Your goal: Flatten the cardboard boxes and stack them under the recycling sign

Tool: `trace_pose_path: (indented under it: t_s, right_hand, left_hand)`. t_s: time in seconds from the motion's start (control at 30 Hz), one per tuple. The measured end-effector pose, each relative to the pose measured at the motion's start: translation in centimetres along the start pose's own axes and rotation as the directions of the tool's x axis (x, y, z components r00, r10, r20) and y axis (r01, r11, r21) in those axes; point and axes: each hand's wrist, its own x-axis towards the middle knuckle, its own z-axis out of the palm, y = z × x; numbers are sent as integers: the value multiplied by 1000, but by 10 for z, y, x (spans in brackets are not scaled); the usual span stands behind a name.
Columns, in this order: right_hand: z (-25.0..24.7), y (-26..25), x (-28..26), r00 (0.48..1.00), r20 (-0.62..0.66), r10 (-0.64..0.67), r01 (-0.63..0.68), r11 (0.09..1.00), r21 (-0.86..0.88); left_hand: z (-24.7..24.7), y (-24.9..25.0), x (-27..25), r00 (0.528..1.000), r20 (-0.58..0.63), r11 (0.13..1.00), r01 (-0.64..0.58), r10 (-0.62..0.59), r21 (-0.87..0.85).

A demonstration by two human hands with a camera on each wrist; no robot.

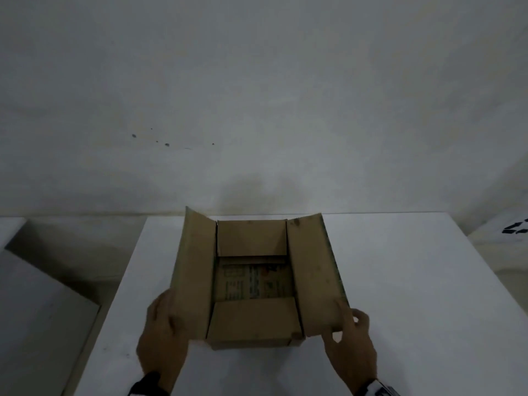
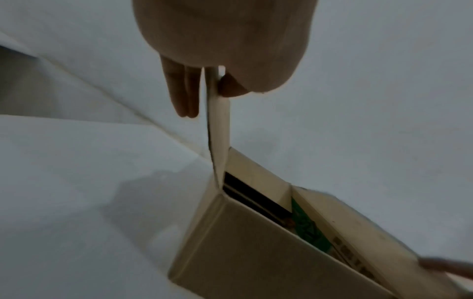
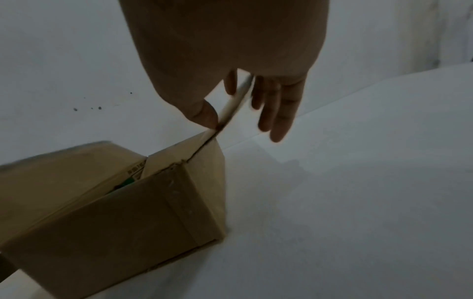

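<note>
Box [image 1: 251, 281] seemingly between both hands

Left hand [image 1: 161, 331] and right hand [image 1: 353, 342] each pinch between thumb and fingers.

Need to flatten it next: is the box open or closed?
Open: both hands hold the box's long flaps apart.

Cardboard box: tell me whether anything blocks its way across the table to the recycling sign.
Nothing visible does. The cardboard box stands on the white table; the surface toward the recycling sign at far right looks bare. The floor below it is out of view.
</note>
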Motion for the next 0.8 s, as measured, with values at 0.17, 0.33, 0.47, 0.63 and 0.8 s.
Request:
trace_pose_path:
  t_s: [0.17,0.33,0.47,0.63,0.8]
  right_hand:
    - [8,-9,20,967,234,103,-125,989,81]
    - [28,-26,39,886,438,153,-243,957,157]
    - [32,-36,38,829,540,145,-356,882,309]
    - [47,-28,34,815,567,121,-423,794,437]
    - [26,-34,30,727,676,121,-506,759,409]
  left_hand:
    - [24,-26,11,917,267,933,217,-295,287]
    - [42,-18,15,771,496,880,473,-399,-28]
    - [46,-8,4,764,553,878,465,-333,-114]
    - [47,-8,-3,765,579,849,479,-281,-221]
    - [33,-14,-5,701,686,889,421,-193,-180]
